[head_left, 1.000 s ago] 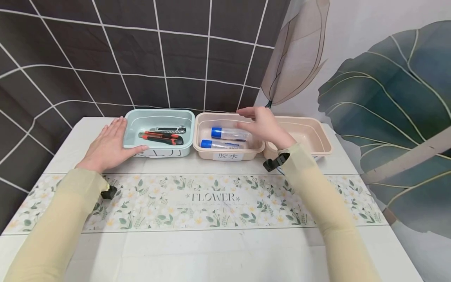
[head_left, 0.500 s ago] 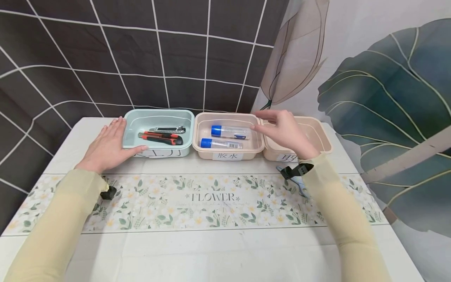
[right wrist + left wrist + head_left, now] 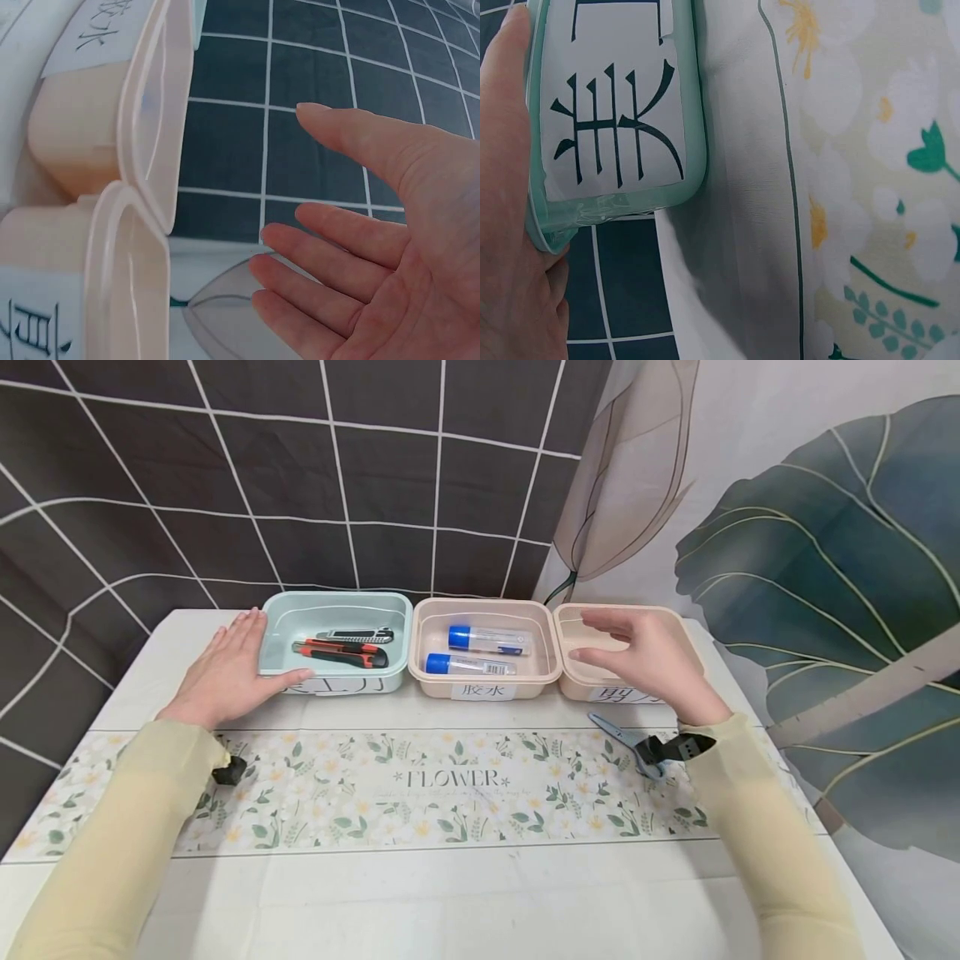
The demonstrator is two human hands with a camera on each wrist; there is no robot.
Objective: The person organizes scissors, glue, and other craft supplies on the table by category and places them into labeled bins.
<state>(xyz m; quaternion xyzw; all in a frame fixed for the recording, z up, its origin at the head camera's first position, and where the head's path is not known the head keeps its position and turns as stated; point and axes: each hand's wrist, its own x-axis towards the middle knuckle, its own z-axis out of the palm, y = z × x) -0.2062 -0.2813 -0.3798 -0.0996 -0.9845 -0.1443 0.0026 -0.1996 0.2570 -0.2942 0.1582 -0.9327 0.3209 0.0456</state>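
My left hand (image 3: 225,668) rests with straight fingers along the left side of a light blue plastic bin (image 3: 273,622), its thumb at the front rim. Inside lie a black-and-red utility knife (image 3: 341,653) and a grey-and-black one (image 3: 356,635). Over the right-hand pink bin (image 3: 573,664) hovers my right hand (image 3: 648,660), fingers spread from the thumb and holding nothing; the right wrist view shows its bare palm (image 3: 442,247). Light blue scissors (image 3: 618,732) lie on the table below that bin, their handles partly covered by the black wrist strap.
Between the two sits another pink bin (image 3: 420,647) with two blue-capped clear glue tubes (image 3: 491,641). All three bins stand in a row with labels in front. A floral runner (image 3: 450,814) crosses the white table (image 3: 450,902); a dark grid-patterned cloth (image 3: 390,468) hangs behind.
My right hand has moved right, from above the middle bin to above the right-hand bin, uncovering the glue tubes and more of the scissors. The left hand stays in place.
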